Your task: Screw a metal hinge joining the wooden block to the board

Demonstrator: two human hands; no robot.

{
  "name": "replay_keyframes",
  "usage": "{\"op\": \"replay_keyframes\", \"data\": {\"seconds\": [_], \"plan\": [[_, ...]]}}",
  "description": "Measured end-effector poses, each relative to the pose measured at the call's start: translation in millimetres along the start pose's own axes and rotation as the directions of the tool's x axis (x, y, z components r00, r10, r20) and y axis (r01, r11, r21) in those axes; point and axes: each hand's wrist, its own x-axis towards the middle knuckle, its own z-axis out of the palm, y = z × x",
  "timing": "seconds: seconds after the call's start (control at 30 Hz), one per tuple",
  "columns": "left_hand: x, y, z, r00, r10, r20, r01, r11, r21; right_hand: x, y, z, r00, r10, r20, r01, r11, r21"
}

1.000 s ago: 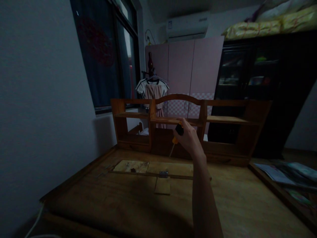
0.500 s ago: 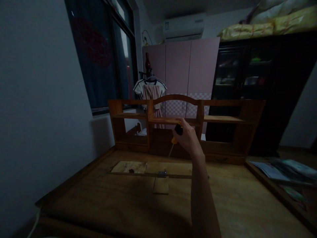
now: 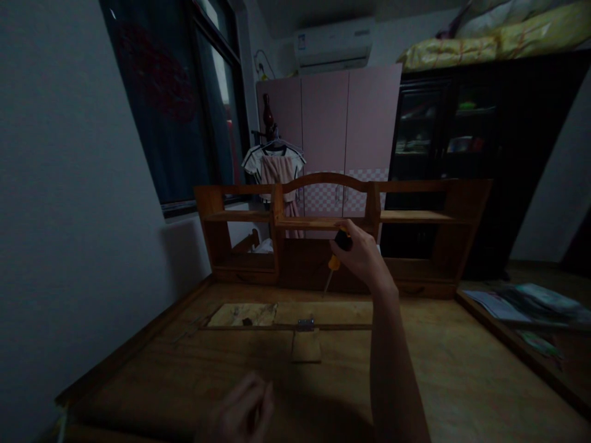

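Note:
My right hand [image 3: 364, 255] is closed around the black and yellow handle of a screwdriver [image 3: 334, 263]. Its thin shaft points down and slightly left, with the tip above the far edge of a long wooden board [image 3: 332, 312]. That board lies flat on the wooden tabletop [image 3: 221, 375]; its left part is pale and stained. A small metal hinge [image 3: 305, 323] sits at the board's near edge, where a small square wood piece [image 3: 306, 346] adjoins it. My left hand [image 3: 244, 409] shows low in view, nearer me than the square piece, blurred with bent fingers; whether it holds anything is unclear.
A wooden shelf unit [image 3: 323, 223] stands along the table's far side. On the left is a white wall [image 3: 92, 215]. Papers or magazines [image 3: 503, 304] lie beyond a raised edge at right. Behind are a pink wardrobe [image 3: 325, 123] and a dark cabinet [image 3: 521, 154].
My left hand has come into view at the bottom. My right hand, still gripping the screwdriver, has shifted slightly right. The camera view has turned a little to the right.

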Motion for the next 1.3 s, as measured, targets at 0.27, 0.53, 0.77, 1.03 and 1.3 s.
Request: {"op": "replay_keyframes", "data": {"seconds": [0.27,0.53,0.77,1.03,1.3], "plan": [[138.9,-85.5,110.8,0.937,-0.247,0.246,0.284,0.951,-0.125,0.2,5.0,-0.7,0.999,0.041,-0.001,-0.041,0.999,-0.021],[150.6,-96.6,142.8,0.882,0.126,0.455,0.064,0.923,-0.38,0.6,2.7,-0.8,1.0,0.019,0.0,-0.019,0.998,-0.063],[145.9,-95.1,136.4,0.897,0.099,0.43,0.054,0.943,-0.329,-4.5,2.8,35.0,0.954,0.053,0.296,-0.041,0.998,-0.045],[145.1,-107.1,146.6,0.864,0.001,0.504,0.235,0.884,-0.403,-8.7,9.7,54.9,0.888,0.123,0.443,-0.104,0.992,-0.067],[144.3,-108.2,145.1,0.837,0.055,0.544,0.343,0.722,-0.6,-7.6,18.4,59.4,0.883,0.151,0.444,-0.125,0.988,-0.087]]}}
